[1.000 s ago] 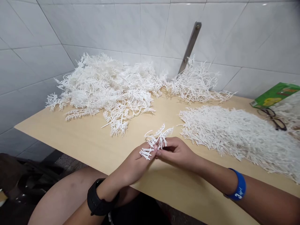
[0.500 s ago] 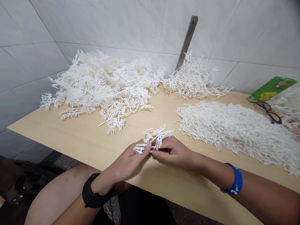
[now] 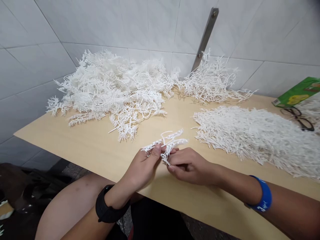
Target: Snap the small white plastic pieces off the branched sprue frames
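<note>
My left hand [image 3: 140,168] is closed on a white branched plastic piece [image 3: 172,139], its thumb pressing the stem from above. Thin prongs fan out from the piece on several sides. My right hand [image 3: 191,165] is closed in a pinch at the lower right of the piece, fingertips on a few thin white prongs [image 3: 165,160]. Both hands are just above the front part of the wooden table [image 3: 95,141]. To their right lies a flat heap of loose thin white sticks [image 3: 240,133].
A tall tangled pile of white branched pieces [image 3: 112,86] covers the back left of the table. A smaller tangle of bare stems [image 3: 212,81] leans by a metal bracket [image 3: 206,36] on the tiled wall. A green box [image 3: 297,93] and black-framed glasses [image 3: 306,124] are at the far right.
My right hand has moved slightly right and down, away from the left thumb. The branched piece has turned in my left hand. The whole view has shifted a little.
</note>
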